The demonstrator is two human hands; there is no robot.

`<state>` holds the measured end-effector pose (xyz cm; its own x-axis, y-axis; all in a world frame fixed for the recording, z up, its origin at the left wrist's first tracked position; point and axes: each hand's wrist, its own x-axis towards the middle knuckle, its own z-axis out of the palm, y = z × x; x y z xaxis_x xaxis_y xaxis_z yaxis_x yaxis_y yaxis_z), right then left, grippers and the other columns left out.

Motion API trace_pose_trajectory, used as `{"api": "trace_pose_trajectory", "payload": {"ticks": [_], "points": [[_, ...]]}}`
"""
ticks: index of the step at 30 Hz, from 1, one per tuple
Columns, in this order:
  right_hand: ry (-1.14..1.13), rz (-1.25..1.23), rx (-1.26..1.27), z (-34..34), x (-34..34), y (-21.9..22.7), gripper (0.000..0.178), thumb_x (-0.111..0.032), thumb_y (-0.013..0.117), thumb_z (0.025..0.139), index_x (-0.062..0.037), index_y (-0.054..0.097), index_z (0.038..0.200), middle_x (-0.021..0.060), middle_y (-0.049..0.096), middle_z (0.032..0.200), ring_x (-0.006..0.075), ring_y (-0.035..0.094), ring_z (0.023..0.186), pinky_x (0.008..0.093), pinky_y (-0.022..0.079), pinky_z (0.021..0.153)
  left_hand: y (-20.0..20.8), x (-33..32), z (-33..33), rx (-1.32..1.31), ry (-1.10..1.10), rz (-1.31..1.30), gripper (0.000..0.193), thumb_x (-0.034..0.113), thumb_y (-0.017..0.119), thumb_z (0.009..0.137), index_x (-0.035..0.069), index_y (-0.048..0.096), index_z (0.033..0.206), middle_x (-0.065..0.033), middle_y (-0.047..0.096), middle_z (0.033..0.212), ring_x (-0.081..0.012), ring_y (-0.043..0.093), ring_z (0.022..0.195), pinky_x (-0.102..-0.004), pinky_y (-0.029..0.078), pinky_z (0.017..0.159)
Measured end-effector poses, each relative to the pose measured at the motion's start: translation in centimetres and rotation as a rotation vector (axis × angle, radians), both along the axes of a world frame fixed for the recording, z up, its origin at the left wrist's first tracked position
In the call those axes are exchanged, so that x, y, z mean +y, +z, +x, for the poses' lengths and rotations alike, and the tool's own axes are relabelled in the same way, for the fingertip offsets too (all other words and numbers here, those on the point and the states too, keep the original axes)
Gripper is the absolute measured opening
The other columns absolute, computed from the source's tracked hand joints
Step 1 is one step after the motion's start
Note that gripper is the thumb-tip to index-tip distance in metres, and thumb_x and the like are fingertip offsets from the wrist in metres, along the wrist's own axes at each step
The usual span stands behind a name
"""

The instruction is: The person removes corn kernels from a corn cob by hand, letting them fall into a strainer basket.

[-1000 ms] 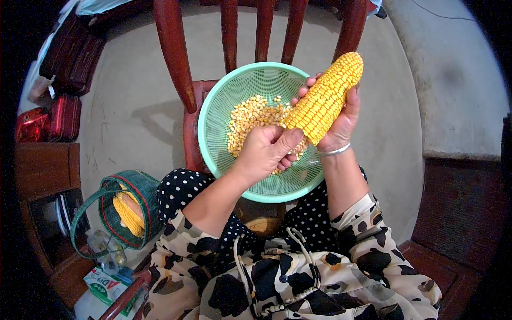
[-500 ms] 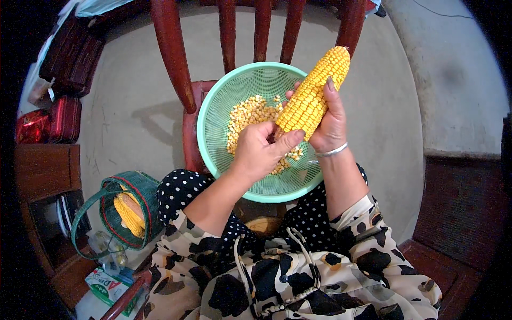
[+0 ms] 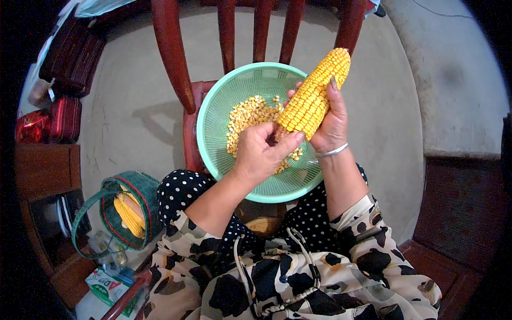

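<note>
A yellow ear of corn (image 3: 313,98) slants over a pale green plastic colander (image 3: 269,195), its narrow tip pointing up and to the right. Wrapped around its middle from the right is my right hand (image 3: 332,128), thumb laid along the kernels. My left hand (image 3: 257,154) grips the lower, thicker end, with the thumb pressed against the lowest kernels; some of its fingers are hidden behind. A few rows at that end look bare. Loose corn kernels (image 3: 242,118) lie on the colander's bottom, partly covered by my left hand.
The colander rests on a dark red wooden chair (image 3: 192,128) with a slatted back, before my knees. At the left, a green woven basket (image 3: 146,186) holds several ears of corn (image 3: 129,213). Below it stands a green-and-white carton (image 3: 109,285). A grey wall (image 3: 453,80) rises at the right.
The ear of corn has shifted very slightly downward with my right hand. My left thumb stays pressed at its lower end; little else differs.
</note>
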<state>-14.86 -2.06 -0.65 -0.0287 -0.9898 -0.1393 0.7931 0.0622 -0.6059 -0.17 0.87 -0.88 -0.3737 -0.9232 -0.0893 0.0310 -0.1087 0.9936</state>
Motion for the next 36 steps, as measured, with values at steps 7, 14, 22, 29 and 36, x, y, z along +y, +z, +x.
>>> {"api": "trace_pose_trajectory", "payload": {"ticks": [7, 14, 22, 29, 36], "points": [[-0.005, 0.005, -0.005, -0.1, 0.0, -0.1, 0.046, -0.041, 0.054, 0.083, -0.0049, 0.044, 0.110, 0.0143, 0.055, 0.096, 0.0277, 0.059, 0.089, 0.0455, 0.051, 0.078, 0.2, 0.0, 0.0, 0.006, 0.013, 0.007, 0.026, 0.025, 0.062, 0.083, 0.000, 0.059, 0.078, -0.0011, 0.058, 0.066, -0.0052, 0.051, 0.054, -0.0202, 0.043, 0.050], [-0.011, 0.023, -0.026, 0.0, -0.2, -0.2, 0.046, -0.040, 0.054, 0.083, -0.0039, 0.043, 0.109, 0.0144, 0.055, 0.096, 0.0288, 0.058, 0.089, 0.0466, 0.050, 0.078, 0.0, -0.5, 0.4, -0.049, -0.038, -0.029, 0.024, 0.021, 0.058, 0.085, -0.001, 0.058, 0.074, -0.0020, 0.058, 0.065, -0.0064, 0.053, 0.053, -0.0208, 0.044, 0.048], [-0.020, 0.033, 0.024, -0.1, -0.3, -0.1, 0.044, -0.038, 0.053, 0.084, -0.0037, 0.043, 0.110, 0.0149, 0.055, 0.096, 0.0293, 0.058, 0.089, 0.0472, 0.050, 0.078, 0.7, -0.9, 1.0, -0.274, -0.080, -0.105, 0.030, 0.023, 0.052, 0.082, -0.003, 0.058, 0.069, -0.0114, 0.056, 0.054, -0.0166, 0.056, 0.048, -0.0311, 0.043, 0.046], [-0.037, 0.059, -0.106, -0.8, -0.4, -0.3, 0.039, -0.034, 0.054, 0.084, -0.0042, 0.044, 0.108, 0.0152, 0.057, 0.094, 0.0297, 0.060, 0.085, 0.0457, 0.051, 0.076, 0.4, -1.3, 1.2, 0.002, -0.051, 0.178, 0.023, 0.013, 0.046, 0.085, -0.002, 0.061, 0.079, -0.0067, 0.061, 0.065, -0.0105, 0.059, 0.055, -0.0246, 0.048, 0.050], [-0.020, 0.048, -0.127, -0.2, -0.5, 0.0, 0.040, -0.034, 0.055, 0.083, -0.0050, 0.045, 0.109, 0.0150, 0.057, 0.094, 0.0297, 0.059, 0.086, 0.0465, 0.050, 0.077, -1.1, -1.4, 0.9, -0.092, 0.257, -0.136, 0.025, 0.022, 0.051, 0.087, 0.000, 0.063, 0.084, -0.0075, 0.061, 0.070, -0.0091, 0.059, 0.064, -0.0205, 0.047, 0.052]]}}
